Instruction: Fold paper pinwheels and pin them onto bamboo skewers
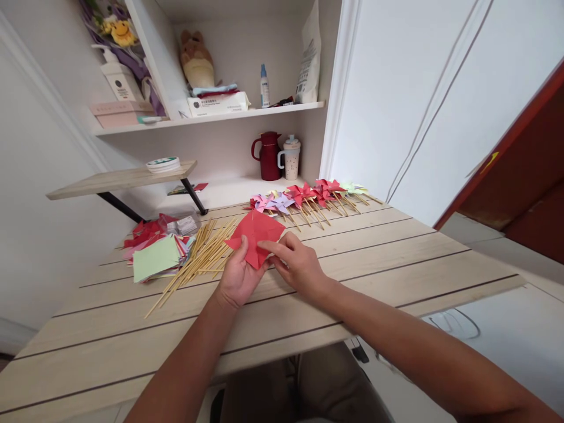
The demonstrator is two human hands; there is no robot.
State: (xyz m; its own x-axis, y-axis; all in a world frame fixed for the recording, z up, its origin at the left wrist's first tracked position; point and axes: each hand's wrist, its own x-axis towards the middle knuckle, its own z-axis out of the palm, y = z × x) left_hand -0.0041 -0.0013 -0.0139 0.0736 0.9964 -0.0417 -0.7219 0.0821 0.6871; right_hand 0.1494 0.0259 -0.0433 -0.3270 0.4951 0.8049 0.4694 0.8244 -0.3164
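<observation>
Head view, looking down at a pale wooden slatted table (374, 258). Near its middle, both hands hold a red folded square of paper (255, 234) just above the tabletop. The left hand (238, 276) grips the paper's lower edge from beneath, thumb on top, fingers closed on it. The right hand (297, 264) rests beside it, index finger and thumb pressed onto the paper's lower right corner, the other fingers curled loosely. Just left of the red paper lies a loose bundle of thin bamboo sticks (198, 258), and further left a stack of coloured paper sheets (156, 255), topped with pale green. Behind the paper, towards the wall, a row of finished paper pinwheels on sticks (308, 197) lies in pink, red and light green. Behind those stand a dark red jug (268, 155) and a speckled lidded cup (291, 157).
</observation>
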